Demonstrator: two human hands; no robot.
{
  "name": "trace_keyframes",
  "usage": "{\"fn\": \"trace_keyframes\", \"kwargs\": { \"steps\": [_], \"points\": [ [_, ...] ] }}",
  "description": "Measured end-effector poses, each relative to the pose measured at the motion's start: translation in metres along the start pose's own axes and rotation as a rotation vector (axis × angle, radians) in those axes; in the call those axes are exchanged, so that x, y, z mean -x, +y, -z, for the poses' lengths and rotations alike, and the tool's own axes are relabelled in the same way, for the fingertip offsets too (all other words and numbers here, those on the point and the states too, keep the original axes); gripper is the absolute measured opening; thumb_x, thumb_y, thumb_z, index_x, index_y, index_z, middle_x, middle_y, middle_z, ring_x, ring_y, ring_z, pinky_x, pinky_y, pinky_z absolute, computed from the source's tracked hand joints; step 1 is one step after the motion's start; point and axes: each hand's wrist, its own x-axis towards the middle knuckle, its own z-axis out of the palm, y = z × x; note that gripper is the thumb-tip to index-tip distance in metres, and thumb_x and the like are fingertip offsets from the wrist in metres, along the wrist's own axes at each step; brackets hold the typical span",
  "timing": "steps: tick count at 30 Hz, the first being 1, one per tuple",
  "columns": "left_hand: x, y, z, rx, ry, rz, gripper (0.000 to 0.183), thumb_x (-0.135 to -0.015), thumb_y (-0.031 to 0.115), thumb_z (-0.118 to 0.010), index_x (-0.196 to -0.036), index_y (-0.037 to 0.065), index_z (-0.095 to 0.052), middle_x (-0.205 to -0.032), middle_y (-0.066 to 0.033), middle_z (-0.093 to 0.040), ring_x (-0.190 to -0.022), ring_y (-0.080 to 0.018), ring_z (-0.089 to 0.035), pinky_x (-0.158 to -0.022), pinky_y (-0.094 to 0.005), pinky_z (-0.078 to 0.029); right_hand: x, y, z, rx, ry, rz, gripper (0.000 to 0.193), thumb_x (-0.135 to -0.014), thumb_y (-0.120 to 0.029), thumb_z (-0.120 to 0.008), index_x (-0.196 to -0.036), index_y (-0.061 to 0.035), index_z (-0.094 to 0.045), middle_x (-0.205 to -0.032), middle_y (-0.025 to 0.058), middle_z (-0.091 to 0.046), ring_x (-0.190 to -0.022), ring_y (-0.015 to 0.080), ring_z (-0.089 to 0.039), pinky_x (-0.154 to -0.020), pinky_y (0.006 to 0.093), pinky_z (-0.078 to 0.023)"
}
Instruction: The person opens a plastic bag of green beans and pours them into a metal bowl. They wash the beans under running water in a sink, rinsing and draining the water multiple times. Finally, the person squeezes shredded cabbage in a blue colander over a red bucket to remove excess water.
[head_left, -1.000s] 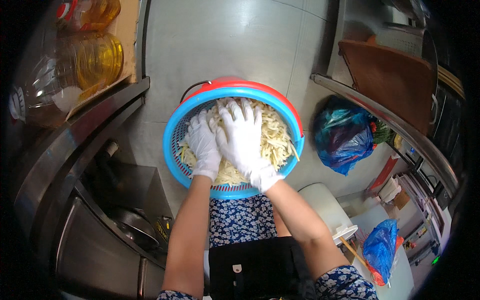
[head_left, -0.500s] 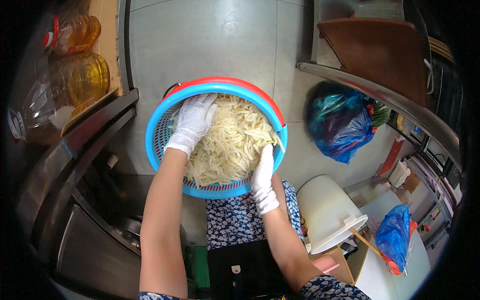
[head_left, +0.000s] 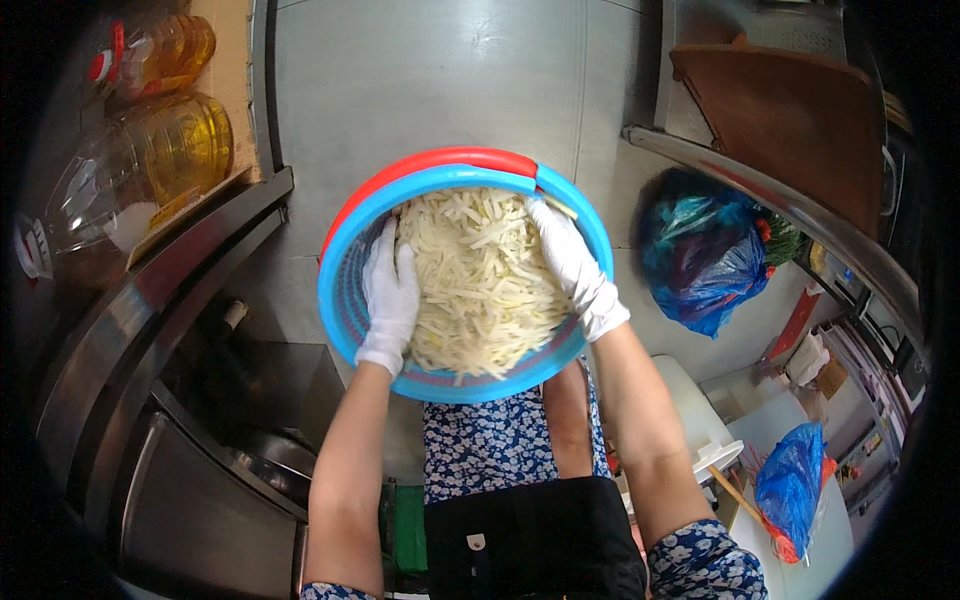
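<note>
A blue plastic colander [head_left: 455, 391] sits within a red basin [head_left: 345, 215], whose rim shows behind it at the top and left. Pale cut vegetable strips [head_left: 490, 290] fill the colander; their exact kind I cannot make out. In a thin white glove, my left hand [head_left: 392, 290] lies against the strips along the left inner wall, thumb apart from the fingers. My right hand [head_left: 575, 260], gloved too, is inside the right rim with its fingers stretched along the edge of the heap. A few strips lie by its fingertips at the rim.
Large oil bottles [head_left: 185, 150] stand on a cardboard-covered shelf at the left. Blue plastic bags [head_left: 700, 250] rest on the floor to the right, below a metal rail [head_left: 780, 185]. A white bucket [head_left: 690, 400] is at the lower right, and a metal pot [head_left: 275, 460] at the lower left.
My left hand has moved down along the colander's left wall. My right hand has gone from the lower right rim up to the upper right. The colander's rim has turned and the strips have shifted.
</note>
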Motion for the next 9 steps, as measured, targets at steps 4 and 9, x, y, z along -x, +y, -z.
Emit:
{"fn": "trace_keyframes", "kwargs": {
  "steps": [4, 9],
  "points": [
    [-0.004, 0.01, 0.003, 0.027, 0.088, -0.186, 0.039, -0.095, 0.019, -0.041, -0.124, -0.005, -0.049, -0.124, -0.0249, -0.051, -0.119, -0.0372, -0.046, -0.103, -0.0412, -0.033, -0.022, -0.019, 0.0, 0.471, -0.123, 0.1, 0.05, -0.096, -0.039, -0.04, -0.124, 0.0008, -0.052, -0.124, 0.017, -0.056, -0.119, 0.0293, -0.049, -0.102, 0.0353, -0.034],
    [-0.031, 0.022, -0.009, 0.476, -0.025, 0.035, 0.045, -0.096, 0.029, -0.042, -0.122, -0.006, -0.052, -0.123, -0.0272, -0.052, -0.119, -0.0391, -0.046, -0.106, -0.0434, -0.029, -0.039, -0.028, -0.01, 0.59, -0.243, -0.007, 0.054, -0.094, -0.044, -0.042, -0.132, -0.0055, -0.047, -0.136, 0.0154, -0.046, -0.132, 0.0271, -0.036, -0.11, 0.0339, -0.024]
  ]
}}
